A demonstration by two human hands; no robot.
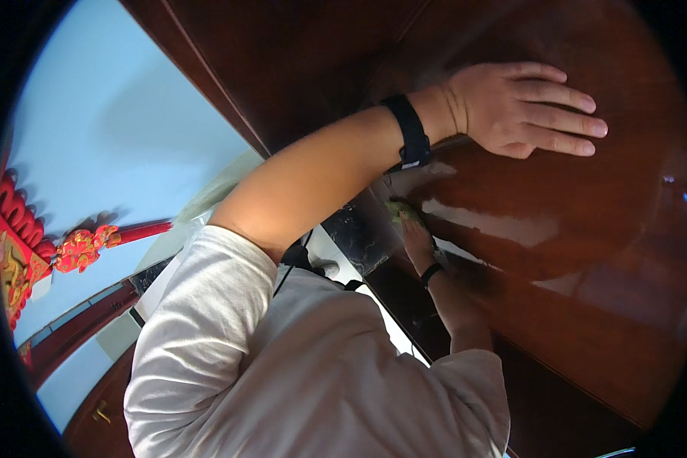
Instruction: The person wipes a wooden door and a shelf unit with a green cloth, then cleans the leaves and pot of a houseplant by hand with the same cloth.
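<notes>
My left hand (526, 111) lies with its palm on or just over a glossy reddish-brown wooden panel (601, 229). Its fingers are apart and a black band is round the wrist. Lower down and farther off, my right hand (417, 237) reaches along the same panel, also with a black band. A crumpled green cloth (399, 210) is under its fingers, against the wood near a black marbled stone edge. The palm side of both hands is hidden.
Dark wooden panelling (297, 63) rises beside a pale blue wall (137, 91). A red hanging ornament (83, 249) with a tassel is on that wall. A black marbled stone strip (358, 237) runs below the panel. At lower left is a brown door (111, 395).
</notes>
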